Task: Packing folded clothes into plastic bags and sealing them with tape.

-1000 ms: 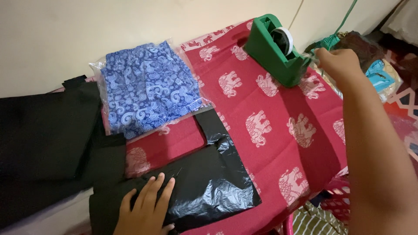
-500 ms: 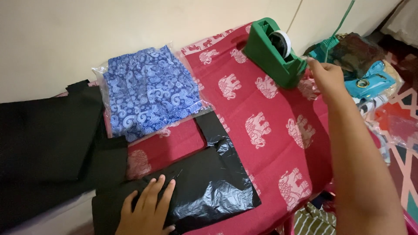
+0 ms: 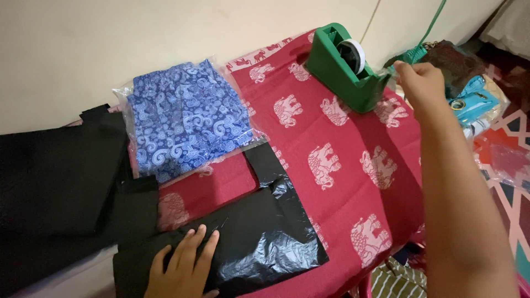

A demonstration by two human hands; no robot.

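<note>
- Our left hand point(image 3: 185, 265) lies flat and open on the black plastic bag point(image 3: 259, 237) at the surface's near edge.
- Our right hand point(image 3: 422, 83) pinches clear tape beside the green tape holder point(image 3: 345, 69) at the far edge.
- A clear packet of blue patterned cloth point(image 3: 185, 124) lies by the wall.

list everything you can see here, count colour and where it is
tape dispenser: 1, green with a white roll, far end of the table
cloth cover: 1, red with pale elephants, over the table
bagged fabric: 1, blue patterned in a clear bag, beside the wall
plastic bag: 1, black and shiny, near edge
dark fabric: black, left side
teal item: 1, right of the table, unclear
left hand: flat on the plastic bag
right hand: at the dispenser's cutter end, fingers pinched
</note>
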